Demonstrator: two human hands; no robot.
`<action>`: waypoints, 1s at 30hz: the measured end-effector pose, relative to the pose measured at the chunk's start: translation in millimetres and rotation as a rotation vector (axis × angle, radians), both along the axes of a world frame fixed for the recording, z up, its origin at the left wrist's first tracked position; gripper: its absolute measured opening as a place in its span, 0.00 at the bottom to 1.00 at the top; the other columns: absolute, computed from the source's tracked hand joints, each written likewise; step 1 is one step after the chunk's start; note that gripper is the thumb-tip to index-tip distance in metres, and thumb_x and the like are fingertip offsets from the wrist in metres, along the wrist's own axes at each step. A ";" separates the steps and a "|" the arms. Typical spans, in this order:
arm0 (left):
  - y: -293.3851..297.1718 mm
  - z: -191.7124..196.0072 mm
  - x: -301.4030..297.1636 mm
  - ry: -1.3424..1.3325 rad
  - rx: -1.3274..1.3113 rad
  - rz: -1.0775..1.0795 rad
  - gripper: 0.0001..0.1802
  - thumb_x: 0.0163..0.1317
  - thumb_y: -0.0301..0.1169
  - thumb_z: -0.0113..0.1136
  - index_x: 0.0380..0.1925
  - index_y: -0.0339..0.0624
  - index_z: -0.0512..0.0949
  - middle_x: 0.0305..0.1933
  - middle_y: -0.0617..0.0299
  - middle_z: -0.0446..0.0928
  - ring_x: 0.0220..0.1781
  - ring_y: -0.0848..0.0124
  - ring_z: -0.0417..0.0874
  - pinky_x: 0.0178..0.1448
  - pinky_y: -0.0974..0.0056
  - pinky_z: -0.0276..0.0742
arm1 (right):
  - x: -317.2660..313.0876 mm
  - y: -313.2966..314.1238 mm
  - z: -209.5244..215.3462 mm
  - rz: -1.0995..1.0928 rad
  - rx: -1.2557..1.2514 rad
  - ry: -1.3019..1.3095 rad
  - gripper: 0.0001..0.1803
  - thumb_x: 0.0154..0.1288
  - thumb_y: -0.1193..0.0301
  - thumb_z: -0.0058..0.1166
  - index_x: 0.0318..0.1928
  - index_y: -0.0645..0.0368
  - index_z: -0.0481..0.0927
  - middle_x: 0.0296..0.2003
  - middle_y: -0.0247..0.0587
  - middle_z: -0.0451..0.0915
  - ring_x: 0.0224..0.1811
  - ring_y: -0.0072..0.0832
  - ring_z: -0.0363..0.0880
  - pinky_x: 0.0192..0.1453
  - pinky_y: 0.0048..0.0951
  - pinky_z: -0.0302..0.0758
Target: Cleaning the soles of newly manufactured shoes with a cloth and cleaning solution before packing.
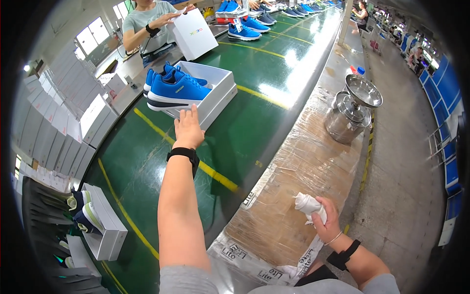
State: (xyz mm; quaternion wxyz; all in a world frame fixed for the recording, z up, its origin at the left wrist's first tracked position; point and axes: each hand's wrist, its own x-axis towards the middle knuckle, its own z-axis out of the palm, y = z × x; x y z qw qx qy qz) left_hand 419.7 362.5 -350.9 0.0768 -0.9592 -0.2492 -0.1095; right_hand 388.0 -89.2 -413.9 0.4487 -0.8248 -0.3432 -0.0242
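My left hand (189, 129) reaches forward with its fingers stretched out. Its fingertips are at the near edge of a white shoebox (218, 109), just by the sole of a blue sneaker (180, 91). I cannot tell whether they touch the shoe or the box. A second blue sneaker (151, 77) shows partly behind the first, and the pair rests tilted across the open box. Over the cardboard-covered ledge (279, 215), my right hand (329, 220) is closed round a crumpled white cloth (309, 204).
The green conveyor belt (254, 142) carries more blue sneakers (243, 30) farther along. A metal pump dispenser (347, 117) stands on the ledge to the right. Across the belt a person's hand (165, 19) is at a white box lid (196, 36). White shoeboxes (49, 127) are stacked left.
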 end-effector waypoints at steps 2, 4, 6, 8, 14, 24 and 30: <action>-6.9 5.9 -10.1 0.080 0.050 -0.028 0.49 0.47 0.37 0.67 0.65 0.33 0.52 0.55 0.52 0.69 0.60 0.59 0.65 0.61 0.52 0.61 | -1.6 0.0 3.4 0.002 0.004 0.034 0.23 0.55 0.72 0.54 0.53 0.62 0.69 0.46 0.51 0.72 0.48 0.45 0.71 0.55 0.38 0.66; -13.2 -15.2 -35.9 0.041 0.251 -0.082 0.36 0.55 0.32 0.53 0.63 0.29 0.55 0.50 0.54 0.72 0.55 0.60 0.67 0.57 0.55 0.62 | -2.9 4.7 2.8 0.023 0.024 0.062 0.23 0.56 0.72 0.53 0.54 0.62 0.69 0.46 0.51 0.72 0.48 0.44 0.71 0.55 0.37 0.65; -36.3 -25.2 -64.9 0.036 0.249 -0.070 0.34 0.56 0.29 0.48 0.64 0.28 0.55 0.50 0.54 0.72 0.55 0.60 0.66 0.58 0.55 0.62 | -2.6 6.3 -2.8 0.002 0.016 0.040 0.23 0.56 0.72 0.52 0.53 0.62 0.69 0.45 0.50 0.72 0.48 0.44 0.71 0.55 0.37 0.66; -72.5 -15.9 -94.2 0.102 0.212 -0.082 0.36 0.56 0.32 0.52 0.63 0.27 0.55 0.50 0.53 0.72 0.58 0.58 0.65 0.59 0.55 0.62 | 0.9 3.5 -7.5 -0.004 0.022 -0.010 0.22 0.56 0.72 0.52 0.53 0.62 0.69 0.45 0.50 0.72 0.48 0.45 0.71 0.55 0.38 0.66; -109.5 67.9 -174.3 -0.015 -0.036 -0.506 0.36 0.39 0.37 0.72 0.50 0.37 0.72 0.48 0.48 0.69 0.54 0.52 0.68 0.58 0.52 0.63 | 5.2 2.2 -7.9 -0.028 0.045 -0.059 0.21 0.57 0.71 0.51 0.52 0.60 0.69 0.43 0.51 0.72 0.47 0.47 0.71 0.54 0.38 0.66; 18.4 153.1 -140.7 0.421 -0.348 -0.049 0.38 0.21 0.54 0.76 0.38 0.51 0.82 0.57 0.44 0.66 0.69 0.44 0.52 0.71 0.47 0.47 | -0.4 1.3 -13.4 -0.102 -0.004 -0.180 0.22 0.56 0.69 0.53 0.52 0.60 0.70 0.44 0.52 0.73 0.48 0.48 0.71 0.54 0.41 0.66; 20.9 157.9 -120.2 0.560 -0.475 0.168 0.39 0.22 0.51 0.78 0.39 0.45 0.82 0.51 0.48 0.75 0.54 0.56 0.75 0.60 0.57 0.66 | -6.6 1.5 -3.5 -0.053 0.032 -0.044 0.22 0.55 0.68 0.55 0.52 0.58 0.70 0.45 0.51 0.73 0.49 0.48 0.70 0.54 0.42 0.66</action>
